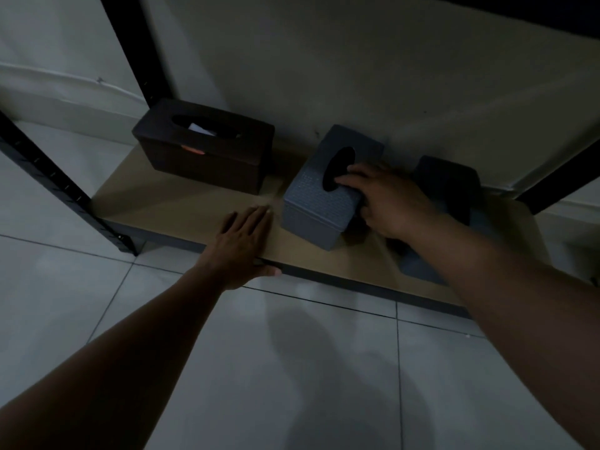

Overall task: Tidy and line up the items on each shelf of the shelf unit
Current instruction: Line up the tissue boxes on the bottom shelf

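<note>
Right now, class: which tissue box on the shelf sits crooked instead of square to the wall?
The grey tissue box in the middle, gripped by the right hand. The black tissue box at left sits nearly parallel.

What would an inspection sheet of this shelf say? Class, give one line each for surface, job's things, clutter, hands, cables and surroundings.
Surface: tan bottom shelf board, close above the floor.
Job's things: dark tissue box at back left; grey tissue box turned askew; dark object at right, unclear.
Clutter: nothing seen.
Hands: left hand flat on the shelf's front edge; right hand grips the grey box.
Cables: nothing seen.
Surroundings: black uprights, white wall, tiled floor, dim light.
</note>
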The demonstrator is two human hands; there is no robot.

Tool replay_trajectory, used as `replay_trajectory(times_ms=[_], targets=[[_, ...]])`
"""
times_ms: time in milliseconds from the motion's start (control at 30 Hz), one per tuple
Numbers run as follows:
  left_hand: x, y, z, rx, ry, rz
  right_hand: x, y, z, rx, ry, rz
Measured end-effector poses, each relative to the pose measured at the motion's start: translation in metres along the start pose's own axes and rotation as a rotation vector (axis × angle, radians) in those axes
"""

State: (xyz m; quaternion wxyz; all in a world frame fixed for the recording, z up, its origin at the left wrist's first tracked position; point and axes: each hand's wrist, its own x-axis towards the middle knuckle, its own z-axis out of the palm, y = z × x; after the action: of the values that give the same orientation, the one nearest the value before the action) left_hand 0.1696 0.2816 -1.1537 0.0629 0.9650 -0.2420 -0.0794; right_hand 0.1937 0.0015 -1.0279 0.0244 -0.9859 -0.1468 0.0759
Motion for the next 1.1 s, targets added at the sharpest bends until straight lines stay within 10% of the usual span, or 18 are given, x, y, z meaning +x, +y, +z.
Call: replay_trajectory(times_ms=[1100], targets=[[0.001,-0.001,0.003,0.02,0.027,0.003,0.026,-0.007,0.027,-0.051,0.171,0.496]])
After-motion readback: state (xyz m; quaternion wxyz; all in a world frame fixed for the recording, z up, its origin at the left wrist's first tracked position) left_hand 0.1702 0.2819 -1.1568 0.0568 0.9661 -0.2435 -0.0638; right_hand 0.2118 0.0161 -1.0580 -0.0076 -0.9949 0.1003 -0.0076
